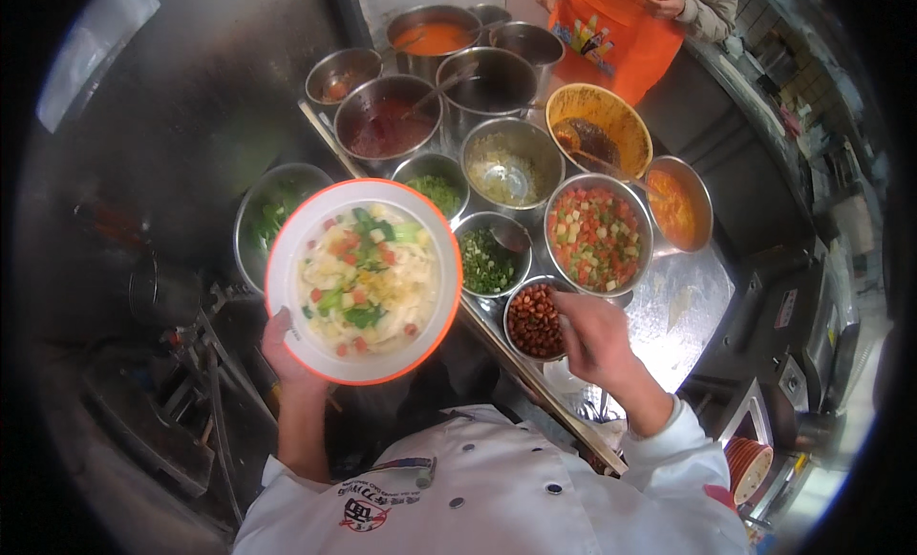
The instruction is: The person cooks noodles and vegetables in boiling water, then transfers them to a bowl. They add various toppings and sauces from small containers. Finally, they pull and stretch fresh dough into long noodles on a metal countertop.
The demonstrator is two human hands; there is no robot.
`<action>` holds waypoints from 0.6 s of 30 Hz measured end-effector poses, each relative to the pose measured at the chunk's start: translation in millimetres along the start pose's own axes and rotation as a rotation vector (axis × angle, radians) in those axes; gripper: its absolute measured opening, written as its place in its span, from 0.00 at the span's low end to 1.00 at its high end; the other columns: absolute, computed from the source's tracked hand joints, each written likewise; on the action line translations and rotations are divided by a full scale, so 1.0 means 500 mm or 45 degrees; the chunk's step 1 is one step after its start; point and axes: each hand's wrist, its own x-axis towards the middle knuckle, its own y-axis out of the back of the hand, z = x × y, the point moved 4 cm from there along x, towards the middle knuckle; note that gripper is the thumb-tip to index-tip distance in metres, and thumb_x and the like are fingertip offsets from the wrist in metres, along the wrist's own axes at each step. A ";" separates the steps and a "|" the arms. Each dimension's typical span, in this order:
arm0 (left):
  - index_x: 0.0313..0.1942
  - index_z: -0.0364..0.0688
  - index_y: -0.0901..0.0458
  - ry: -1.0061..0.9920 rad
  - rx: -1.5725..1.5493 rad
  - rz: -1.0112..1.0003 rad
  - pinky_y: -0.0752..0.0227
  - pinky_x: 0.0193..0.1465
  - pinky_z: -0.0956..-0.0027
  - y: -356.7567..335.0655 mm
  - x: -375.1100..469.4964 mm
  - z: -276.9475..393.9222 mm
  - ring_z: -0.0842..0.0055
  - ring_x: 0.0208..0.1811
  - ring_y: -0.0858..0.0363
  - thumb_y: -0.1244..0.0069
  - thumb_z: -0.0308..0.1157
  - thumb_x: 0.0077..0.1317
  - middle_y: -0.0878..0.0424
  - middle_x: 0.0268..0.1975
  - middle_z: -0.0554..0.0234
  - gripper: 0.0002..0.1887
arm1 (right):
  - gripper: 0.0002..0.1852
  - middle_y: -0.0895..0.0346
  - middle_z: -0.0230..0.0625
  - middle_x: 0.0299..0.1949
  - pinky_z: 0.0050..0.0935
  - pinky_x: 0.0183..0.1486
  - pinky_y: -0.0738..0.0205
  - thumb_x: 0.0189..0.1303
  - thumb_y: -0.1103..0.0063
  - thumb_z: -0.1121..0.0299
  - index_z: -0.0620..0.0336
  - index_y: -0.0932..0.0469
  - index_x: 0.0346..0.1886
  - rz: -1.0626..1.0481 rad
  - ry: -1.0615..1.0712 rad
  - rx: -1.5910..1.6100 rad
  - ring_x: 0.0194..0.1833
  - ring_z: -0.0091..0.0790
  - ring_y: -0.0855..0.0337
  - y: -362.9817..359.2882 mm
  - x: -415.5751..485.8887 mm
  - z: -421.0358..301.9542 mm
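Note:
My left hand (pixel 288 347) grips the rim of a white bowl with an orange edge (pixel 364 374), thumb on top. Wide noodles (pixel 365 283) fill it in pale broth, topped with green leaves and red and pale diced vegetables. At the right edge of a small steel bowl of reddish peanuts (pixel 534 322), my right hand (pixel 591 333) has its fingers drawn together; whether any peanuts are between them is hidden. Just behind stand a bowl of chopped green herbs with a spoon (pixel 491 258) and a bowl of diced red, green and pale vegetables (pixel 596 236).
Steel pots of red sauce (pixel 387 121), orange liquid (pixel 433 39) and dark liquid (pixel 487 82) stand farther back. A yellow tub (pixel 598 132) holds dark sauce and a ladle. Leafy greens (pixel 276 218) lie behind the noodle bowl. Across the counter stands a person in an orange apron (pixel 609 39).

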 end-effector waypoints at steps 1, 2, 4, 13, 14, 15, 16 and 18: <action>0.62 0.27 0.43 0.013 -0.054 -0.021 0.40 0.65 0.54 0.014 -0.006 0.005 0.52 0.61 0.34 0.65 0.39 0.61 0.36 0.62 0.38 0.32 | 0.21 0.23 0.50 0.37 0.39 0.36 0.24 0.43 0.42 0.83 0.71 0.28 0.45 -0.099 0.010 -0.017 0.35 0.50 0.20 -0.028 0.003 0.011; 0.62 0.27 0.43 0.008 -0.028 0.029 0.40 0.65 0.54 0.031 -0.011 0.010 0.52 0.61 0.34 0.65 0.39 0.61 0.36 0.62 0.38 0.32 | 0.20 0.23 0.50 0.37 0.39 0.36 0.24 0.44 0.42 0.83 0.71 0.28 0.45 -0.149 0.051 -0.030 0.35 0.50 0.20 -0.051 0.004 0.018; 0.62 0.27 0.43 -0.026 0.006 -0.008 0.40 0.65 0.54 0.050 -0.019 0.017 0.52 0.61 0.34 0.64 0.39 0.61 0.36 0.62 0.39 0.32 | 0.19 0.23 0.50 0.37 0.39 0.37 0.24 0.45 0.43 0.83 0.71 0.28 0.45 -0.376 0.009 -0.079 0.35 0.50 0.20 -0.092 0.001 0.032; 0.61 0.27 0.41 -0.074 0.048 0.127 0.40 0.64 0.54 0.075 -0.043 0.024 0.52 0.60 0.33 0.65 0.39 0.62 0.35 0.61 0.39 0.31 | 0.09 0.21 0.46 0.31 0.30 0.34 0.23 0.62 0.51 0.77 0.70 0.26 0.44 -0.091 -0.744 0.651 0.29 0.38 0.19 -0.082 -0.030 0.090; 0.61 0.27 0.41 -0.088 0.039 0.050 0.40 0.64 0.54 0.069 -0.042 0.024 0.52 0.60 0.32 0.65 0.39 0.62 0.34 0.61 0.39 0.30 | 0.09 0.21 0.44 0.31 0.28 0.34 0.23 0.63 0.53 0.76 0.70 0.26 0.44 0.020 -0.879 0.846 0.30 0.35 0.19 -0.082 -0.036 0.098; 0.61 0.27 0.41 -0.068 0.017 0.120 0.40 0.64 0.54 0.072 -0.042 0.022 0.52 0.60 0.32 0.65 0.39 0.62 0.34 0.60 0.39 0.30 | 0.10 0.21 0.43 0.31 0.26 0.35 0.22 0.65 0.54 0.75 0.71 0.27 0.45 0.157 -0.997 1.048 0.31 0.32 0.18 -0.083 -0.043 0.104; 0.60 0.27 0.40 -0.050 -0.026 0.124 0.40 0.64 0.54 0.070 -0.041 0.019 0.52 0.60 0.32 0.65 0.38 0.62 0.34 0.60 0.39 0.30 | 0.10 0.21 0.42 0.31 0.26 0.35 0.22 0.66 0.55 0.75 0.71 0.27 0.45 0.097 -1.030 1.085 0.31 0.31 0.19 -0.088 -0.045 0.105; 0.61 0.26 0.41 -0.043 -0.016 0.117 0.40 0.64 0.55 0.063 -0.037 0.015 0.53 0.60 0.33 0.66 0.39 0.62 0.35 0.61 0.39 0.30 | 0.11 0.22 0.41 0.32 0.24 0.36 0.21 0.67 0.57 0.73 0.71 0.27 0.46 0.029 -1.051 1.204 0.32 0.28 0.19 -0.095 -0.047 0.104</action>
